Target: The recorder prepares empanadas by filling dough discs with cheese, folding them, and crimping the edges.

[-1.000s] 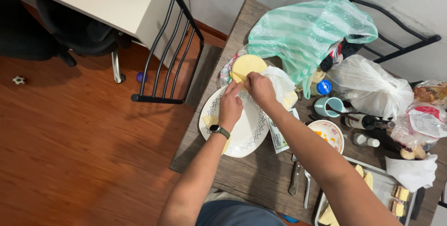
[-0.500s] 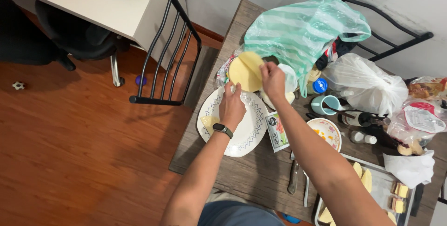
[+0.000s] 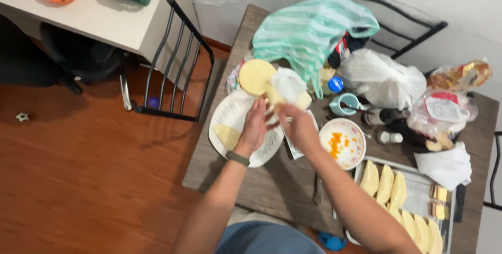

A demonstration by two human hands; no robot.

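My left hand (image 3: 254, 126) and my right hand (image 3: 298, 127) meet above a white plate with a zigzag rim (image 3: 221, 117). Together they pinch a pale yellow dough disc with a thin white plastic sheet (image 3: 286, 91) that stands up from my fingertips. A stack of round yellow dough discs (image 3: 254, 76) lies just beyond the plate, in an opened wrapper. One flat piece of dough (image 3: 227, 135) rests on the plate under my left wrist, which wears a dark band.
A bowl with orange filling (image 3: 342, 143) sits right of my hands. A metal tray (image 3: 418, 188) holds several folded pastries. Behind are a green striped bag (image 3: 308, 29), a white bag (image 3: 381, 78), a cup (image 3: 342, 105), bottles. A knife (image 3: 317, 188) lies near the table's front edge. A black chair (image 3: 178, 60) stands at left.
Both hands have come back from the stack toward me with one dough disc and its sheet, now held over the plate. The view has shifted, showing more of the tray.
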